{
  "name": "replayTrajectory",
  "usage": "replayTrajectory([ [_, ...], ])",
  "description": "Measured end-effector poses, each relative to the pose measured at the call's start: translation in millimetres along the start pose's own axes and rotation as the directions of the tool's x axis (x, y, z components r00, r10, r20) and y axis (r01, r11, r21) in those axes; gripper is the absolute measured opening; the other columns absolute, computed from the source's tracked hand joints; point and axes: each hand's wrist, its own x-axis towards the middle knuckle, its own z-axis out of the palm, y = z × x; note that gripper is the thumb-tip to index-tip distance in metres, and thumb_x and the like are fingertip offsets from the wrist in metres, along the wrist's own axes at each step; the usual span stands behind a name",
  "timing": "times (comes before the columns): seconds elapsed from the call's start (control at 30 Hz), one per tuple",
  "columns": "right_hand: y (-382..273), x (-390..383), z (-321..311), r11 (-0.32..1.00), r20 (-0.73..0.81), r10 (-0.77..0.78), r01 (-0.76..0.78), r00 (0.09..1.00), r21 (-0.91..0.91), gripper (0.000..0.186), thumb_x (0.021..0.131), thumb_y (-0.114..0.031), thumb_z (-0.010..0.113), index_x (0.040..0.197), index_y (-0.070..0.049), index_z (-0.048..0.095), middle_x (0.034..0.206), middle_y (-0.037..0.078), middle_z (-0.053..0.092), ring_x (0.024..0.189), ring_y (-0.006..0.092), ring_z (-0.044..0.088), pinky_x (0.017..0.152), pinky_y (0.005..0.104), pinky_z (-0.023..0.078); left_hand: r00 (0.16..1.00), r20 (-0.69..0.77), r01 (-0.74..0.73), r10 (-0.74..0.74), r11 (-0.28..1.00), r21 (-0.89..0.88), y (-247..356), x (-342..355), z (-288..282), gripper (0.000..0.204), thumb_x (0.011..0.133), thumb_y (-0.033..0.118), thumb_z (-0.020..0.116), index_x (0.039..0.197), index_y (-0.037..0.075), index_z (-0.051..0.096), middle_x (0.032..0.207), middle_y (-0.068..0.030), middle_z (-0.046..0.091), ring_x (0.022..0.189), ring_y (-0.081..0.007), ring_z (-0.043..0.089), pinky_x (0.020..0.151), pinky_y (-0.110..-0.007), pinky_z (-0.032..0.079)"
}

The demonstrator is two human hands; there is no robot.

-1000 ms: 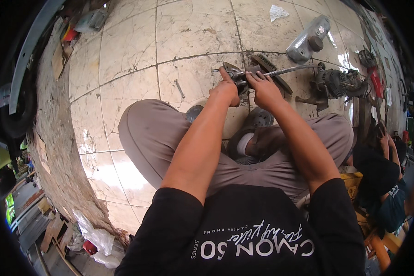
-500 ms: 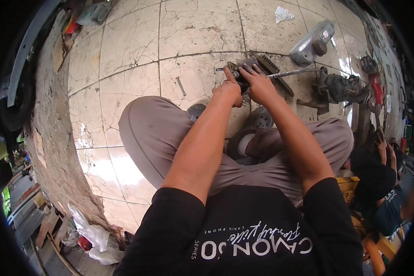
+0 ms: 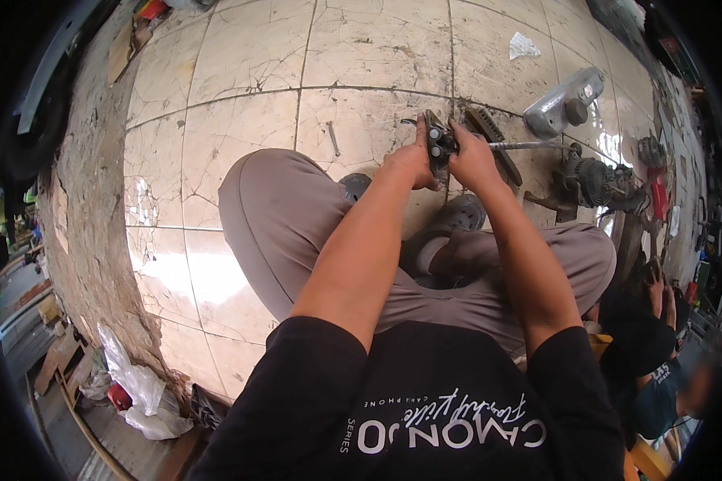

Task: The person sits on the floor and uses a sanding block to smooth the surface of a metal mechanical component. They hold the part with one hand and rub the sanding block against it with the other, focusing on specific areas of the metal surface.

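In front of my crossed legs, both hands hold a dark brake caliper point(image 3: 436, 138) with two round silver pistons facing up. My left hand point(image 3: 410, 165) is closed on its left side, thumb and fingers along the edge. From the right, my right hand point(image 3: 471, 157) grips the opposite side. A grey hose point(image 3: 533, 145) runs rightward from near my right hand toward the machine parts. Just beyond that hand lies a brush point(image 3: 483, 127) with a dark back. The caliper partly hides my fingertips.
A small wrench point(image 3: 333, 139) lies on the tiled floor to the left. A silver metal housing point(image 3: 549, 107) is at the far right, and a greasy motor-like assembly point(image 3: 592, 180) sits nearer. Another person's hand point(image 3: 656, 289) shows at the right edge. Plastic bags point(image 3: 136, 385) lie lower left.
The caliper has turned so its two pistons show face up. My hands have moved from over it to its two sides. The whole view has shifted slightly.
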Motion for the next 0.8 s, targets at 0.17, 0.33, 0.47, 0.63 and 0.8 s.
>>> replayTrajectory([
  [0.17, -10, -2, -3, 0.982, 0.004, -0.055, 0.053, 0.998, 0.180, 0.057, 0.074, -0.007, 0.055, 0.131, -0.007, 0.054, 0.119, 0.020, 0.063, 0.112, 0.0412, 0.056, 0.101, 0.0428, 0.041, 1.000, 0.004, 0.012, -0.012, 1.000, -0.010, -1, 7, 1, 0.147, 0.065, 0.034, 0.086, 0.139, 0.010, -0.039, 0.126, -0.0166, 0.062, 0.117, -0.0315, 0.059, 0.105, -0.044, 0.038],
  [0.33, -20, 3, -6, 0.987, 0.025, -0.047, 0.050, 0.999, -0.153, 0.053, 0.075, -0.011, 0.054, 0.127, -0.012, 0.059, 0.119, 0.018, 0.064, 0.118, 0.0386, 0.053, 0.104, 0.0470, 0.036, 1.000, -0.003, 0.002, -0.002, 1.000, -0.014, -4, 13, 7, 0.149, 0.063, 0.031, 0.087, 0.139, 0.009, -0.039, 0.126, -0.0176, 0.061, 0.117, -0.0320, 0.058, 0.106, -0.041, 0.037],
  [0.47, -4, 15, -14, 0.976, 0.236, 0.077, -0.121, 0.969, 0.179, 0.056, 0.074, -0.011, 0.054, 0.130, -0.016, 0.057, 0.124, 0.013, 0.062, 0.126, 0.0355, 0.048, 0.107, 0.0539, 0.030, 1.000, 0.013, 0.006, -0.005, 0.999, -0.052, 1, 9, 4, 0.150, 0.061, 0.024, 0.090, 0.140, 0.008, -0.036, 0.130, -0.0207, 0.057, 0.120, -0.0351, 0.055, 0.105, -0.036, 0.039],
  [0.63, -6, 17, -8, 0.998, 0.219, 0.037, -0.025, 0.975, -0.060, 0.059, 0.075, -0.010, 0.052, 0.132, -0.022, 0.056, 0.126, 0.012, 0.062, 0.126, 0.0325, 0.050, 0.111, 0.0539, 0.027, 0.999, 0.041, 0.013, -0.011, 0.999, -0.047, -1, 9, 2, 0.149, 0.062, 0.024, 0.089, 0.139, 0.007, -0.037, 0.127, -0.0215, 0.059, 0.119, -0.0350, 0.056, 0.103, -0.037, 0.041],
  [0.8, -3, 15, -14, 0.984, 0.291, 0.061, -0.106, 0.955, 0.141, 0.061, 0.074, -0.011, 0.053, 0.134, -0.022, 0.055, 0.133, 0.011, 0.057, 0.127, 0.0348, 0.049, 0.110, 0.0641, 0.019, 0.996, 0.071, 0.053, -0.052, 0.999, -0.008, 10, 0, -5, 0.147, 0.065, 0.028, 0.088, 0.139, 0.008, -0.038, 0.126, -0.0217, 0.060, 0.118, -0.0339, 0.057, 0.103, -0.038, 0.042],
])
